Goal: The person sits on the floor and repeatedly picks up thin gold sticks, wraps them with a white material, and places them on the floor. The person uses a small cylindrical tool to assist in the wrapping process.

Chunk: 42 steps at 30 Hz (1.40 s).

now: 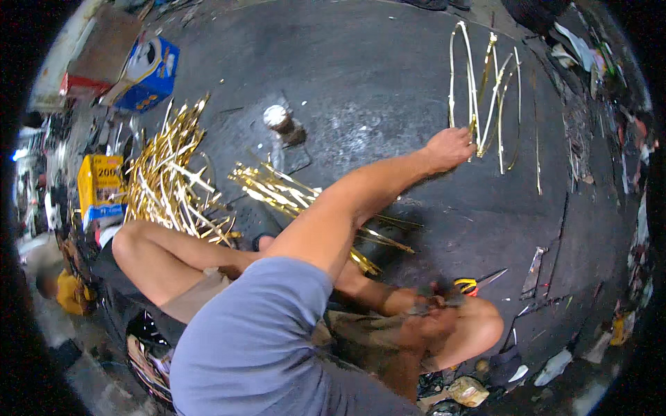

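My left arm, in a grey-blue sleeve, reaches across to the upper right. There my left hand point(451, 149) is closed, its fingertips at the lower end of shiny gold strips point(474, 90). These long, narrow strips lie bent into loops on the dark floor. My right hand point(429, 324) is low beside my right knee, blurred and in shadow. Something dark shows by its fingers, but I cannot make out whether it is held. Beside that knee lie scissors point(479, 281) with yellow and black handles. A loose bundle of gold strips point(277, 188) extends under my left arm.
A large heap of gold strips point(170, 173) lies at the left, beside a yellow box point(102, 184). Behind stands a blue box point(147, 75). A small container with a whitish top point(277, 118) stands mid-floor. A flat metal blade point(533, 272) lies right; scraps line the edges.
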Available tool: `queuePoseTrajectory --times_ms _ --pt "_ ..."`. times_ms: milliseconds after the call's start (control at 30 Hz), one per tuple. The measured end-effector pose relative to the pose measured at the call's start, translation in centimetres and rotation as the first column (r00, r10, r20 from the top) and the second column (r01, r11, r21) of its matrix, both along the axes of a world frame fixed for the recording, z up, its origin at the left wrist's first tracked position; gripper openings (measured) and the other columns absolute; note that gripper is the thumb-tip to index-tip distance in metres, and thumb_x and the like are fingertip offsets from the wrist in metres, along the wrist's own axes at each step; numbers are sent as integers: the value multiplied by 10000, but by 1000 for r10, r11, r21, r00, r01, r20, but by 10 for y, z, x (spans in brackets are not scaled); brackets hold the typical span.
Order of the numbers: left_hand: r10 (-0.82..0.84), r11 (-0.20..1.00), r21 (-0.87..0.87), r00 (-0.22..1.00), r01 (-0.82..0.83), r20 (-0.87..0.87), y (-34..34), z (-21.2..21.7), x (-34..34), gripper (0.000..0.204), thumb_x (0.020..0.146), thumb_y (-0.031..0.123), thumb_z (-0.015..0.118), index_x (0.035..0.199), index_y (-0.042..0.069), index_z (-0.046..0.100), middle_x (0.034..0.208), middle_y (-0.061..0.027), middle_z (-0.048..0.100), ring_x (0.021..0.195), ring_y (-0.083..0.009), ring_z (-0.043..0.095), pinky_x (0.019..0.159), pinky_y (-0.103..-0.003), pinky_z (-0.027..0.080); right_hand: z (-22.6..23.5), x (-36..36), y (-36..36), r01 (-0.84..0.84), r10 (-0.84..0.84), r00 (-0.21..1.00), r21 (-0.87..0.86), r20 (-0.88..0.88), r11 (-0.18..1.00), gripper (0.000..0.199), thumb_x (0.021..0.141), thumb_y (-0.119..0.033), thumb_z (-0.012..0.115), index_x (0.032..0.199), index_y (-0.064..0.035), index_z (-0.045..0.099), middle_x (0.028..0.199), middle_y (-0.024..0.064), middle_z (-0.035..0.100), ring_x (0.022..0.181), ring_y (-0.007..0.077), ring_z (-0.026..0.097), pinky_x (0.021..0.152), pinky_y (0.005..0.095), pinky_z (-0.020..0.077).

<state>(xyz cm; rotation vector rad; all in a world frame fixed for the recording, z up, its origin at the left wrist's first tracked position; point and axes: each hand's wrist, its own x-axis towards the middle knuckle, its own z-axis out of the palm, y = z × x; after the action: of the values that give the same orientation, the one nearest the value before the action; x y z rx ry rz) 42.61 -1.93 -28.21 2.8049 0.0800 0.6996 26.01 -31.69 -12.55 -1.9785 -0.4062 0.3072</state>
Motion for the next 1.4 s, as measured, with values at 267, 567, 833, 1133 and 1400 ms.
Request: queuePoseTrajectory --times_ms 267,567,833,1133,1400 --pt "364 741 -592 931 -316 -41 -50 67 -83 231 774 38 602 989 35 684 1048 -159 614 1011 -363 611 852 -487 540 61 25 12 -174 168 985 325 46 930 324 920 -131 688 1185 45 625 995 86 651 818 161 611 731 277 511" --pt "300 701 -504 850 -504 -432 -22 -12 -85 330 818 84 635 1147 84 659 1200 -120 575 1127 -355 596 933 -482 520 97 85 1 91 -136 945 160 298 983 412 921 -169 706 1261 20 573 1031 85 647 838 154 619 719 282 515" --pt "-152 972 125 935 201 -321 33 -43 33 282 826 137 627 1104 109 667 1230 -87 595 1175 -272 581 911 -388 535 80 104 3 174 -192 979 227 61 958 396 896 -211 713 1188 -6 541 895 49 615 699 92 549 584 228 419" --pt "-178 976 -196 866 94 -468 62 5 35 244 832 132 637 1066 82 684 959 -182 701 954 -409 690 803 -513 572 71 116 -14 125 -128 992 165 4 978 595 873 -356 793 1270 0 528 941 26 612 656 38 544 522 191 397" --pt "171 685 -721 940 101 294 -113 177 -90 156 860 141 638 1002 96 683 838 -128 614 806 -352 637 708 -482 531 74 98 16 -164 171 925 -50 340 985 759 876 -297 757 1463 46 420 1397 197 576 1289 297 542 1097 429 420"
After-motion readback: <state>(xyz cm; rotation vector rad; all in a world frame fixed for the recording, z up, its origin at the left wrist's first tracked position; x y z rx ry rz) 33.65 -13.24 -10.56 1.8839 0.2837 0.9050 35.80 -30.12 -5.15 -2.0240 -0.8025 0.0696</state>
